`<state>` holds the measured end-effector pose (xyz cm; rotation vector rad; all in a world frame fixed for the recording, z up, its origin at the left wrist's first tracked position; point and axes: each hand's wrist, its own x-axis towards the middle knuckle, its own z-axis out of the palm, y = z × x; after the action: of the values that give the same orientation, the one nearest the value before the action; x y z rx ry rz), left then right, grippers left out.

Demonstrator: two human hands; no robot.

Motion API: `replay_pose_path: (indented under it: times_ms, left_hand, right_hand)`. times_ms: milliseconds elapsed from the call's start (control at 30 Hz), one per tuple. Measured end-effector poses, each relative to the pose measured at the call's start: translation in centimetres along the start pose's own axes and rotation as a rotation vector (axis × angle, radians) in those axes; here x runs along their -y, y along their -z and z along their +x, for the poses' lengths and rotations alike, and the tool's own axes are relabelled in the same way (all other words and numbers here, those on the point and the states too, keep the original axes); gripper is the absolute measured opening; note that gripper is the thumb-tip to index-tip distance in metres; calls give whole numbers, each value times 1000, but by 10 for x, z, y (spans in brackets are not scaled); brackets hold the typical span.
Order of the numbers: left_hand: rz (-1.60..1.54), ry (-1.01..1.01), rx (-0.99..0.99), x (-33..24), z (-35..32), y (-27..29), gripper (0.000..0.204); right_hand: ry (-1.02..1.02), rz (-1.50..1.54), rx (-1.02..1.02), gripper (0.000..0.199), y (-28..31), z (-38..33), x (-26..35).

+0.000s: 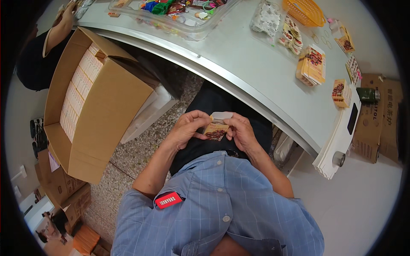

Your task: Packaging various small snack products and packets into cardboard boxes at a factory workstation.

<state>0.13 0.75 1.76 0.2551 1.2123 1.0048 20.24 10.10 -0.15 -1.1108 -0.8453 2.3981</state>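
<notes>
In the head view, we find the small printed carton (216, 132) above the wearer's lap, short of the table edge, with its pale end flap (222, 115) standing up at the top. The left hand (189, 128) pinches its left side between thumb and fingers; the right hand (240, 129) grips its right side, thumb near the flap. Both hands are occupied, though we cannot tell how hard they press, nor what, if anything, lies inside.

As we judge it, thin board like this could crease or buckle if the two grips squeezed unevenly, and the flap could tear or bend off its fold if the right thumb pushed it askew. With only the lap beneath, a slipping pinch could drop the carton to the speckled floor (141, 147).

To the left, we see a large corrugated box (104, 123) with its top open, packed with rows of small cartons (80, 91). On the table (243, 59), the stack of printed cartons (311, 67) sits near loose rubber bands (325, 42) and an orange basket (304, 13); a knock could make that stack slide.
</notes>
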Motion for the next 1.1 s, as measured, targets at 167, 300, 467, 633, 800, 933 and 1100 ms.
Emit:
replay_pose_path:
  times_ms: [167, 300, 467, 633, 800, 933, 1100]
  left_hand:
    - [49, -4, -27, -9, 2, -2, 15]
    - [-116, 110, -9, -4, 7, 9, 15]
    - [-106, 26, -25, -11, 12, 7, 18]
    - [214, -358, -69, 15, 14, 9, 20]
    - [215, -361, -58, 24, 17, 10, 23]
    - [253, -343, -46, 22, 24, 11, 25]
    - [283, -385, 7, 15, 21, 11, 25]
  right_hand:
    - [-34, -73, 5, 22, -6, 10, 1]
    - [-56, -158, 62, 25, -10, 15, 2]
    - [32, -102, 87, 30, -6, 19, -4]
    - [118, -153, 55, 30, 10, 19, -18]
    - [170, -226, -7, 23, 13, 19, -25]
    - [252, -273, -31, 22, 9, 20, -28]
    - [250, -307, 36, 22, 18, 17, -21]
